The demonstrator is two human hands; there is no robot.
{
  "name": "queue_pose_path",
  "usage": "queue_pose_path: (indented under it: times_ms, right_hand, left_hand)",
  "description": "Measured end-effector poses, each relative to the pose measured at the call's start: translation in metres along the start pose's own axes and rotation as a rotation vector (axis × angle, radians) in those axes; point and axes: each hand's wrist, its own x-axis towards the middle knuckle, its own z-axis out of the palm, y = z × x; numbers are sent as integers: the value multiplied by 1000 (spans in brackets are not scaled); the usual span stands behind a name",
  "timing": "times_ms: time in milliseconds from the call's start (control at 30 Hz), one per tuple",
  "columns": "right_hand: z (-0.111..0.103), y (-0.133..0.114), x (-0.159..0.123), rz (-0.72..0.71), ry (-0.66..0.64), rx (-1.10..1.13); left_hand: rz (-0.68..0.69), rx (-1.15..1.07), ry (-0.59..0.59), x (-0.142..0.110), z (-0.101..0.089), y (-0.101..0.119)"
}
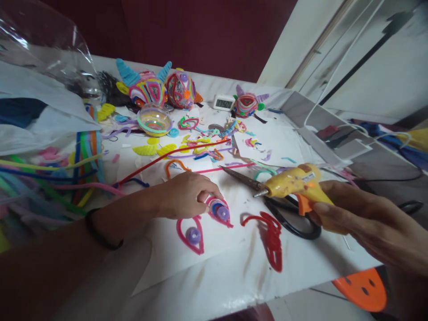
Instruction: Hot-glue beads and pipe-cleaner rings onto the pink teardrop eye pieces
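Note:
My left hand (189, 195) is closed in a pinch at the upper edge of a pink pipe-cleaner eye shape (219, 210), which has blue and white inside and a purple bead near its tip. Just below lies a second pink teardrop outline (179, 232) with a purple bead (193, 236) in it, on white paper (160, 263). In my right hand (354, 218) is a yellow hot glue gun (290, 182) with an orange trigger, its metal nozzle pointing left above the scissors. Black-handled scissors (287, 223) lie partly hidden under the gun. A bent red pipe cleaner (272, 245) rests nearer me.
Decorated pipe-cleaner balls (149, 88) with horns stand at the back, near a clear bowl (154, 119) and a small digital clock (224, 103). Loose pipe cleaners (75, 178) crowd the left. Scraps cover the middle. A grey organizer (321, 129) borders the right.

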Motion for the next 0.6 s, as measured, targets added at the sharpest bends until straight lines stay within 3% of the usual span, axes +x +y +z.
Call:
queue_pose_path:
  times_ms: [100,267,400,600]
  right_hand:
    - [4,-12,1,68,-103,172]
    - [18,-17,-7,31,-26,163]
    - [33,-15,-15,-110,-7,115]
    - [42,-20,-21,-301,-30,-142]
  left_hand:
    - [4,-12,3,0,0,-1]
    - [4,11,8,-1,3,-4]
    - [2,46,0,1,3,-5]
    - [-4,37,-9,0,3,-5]
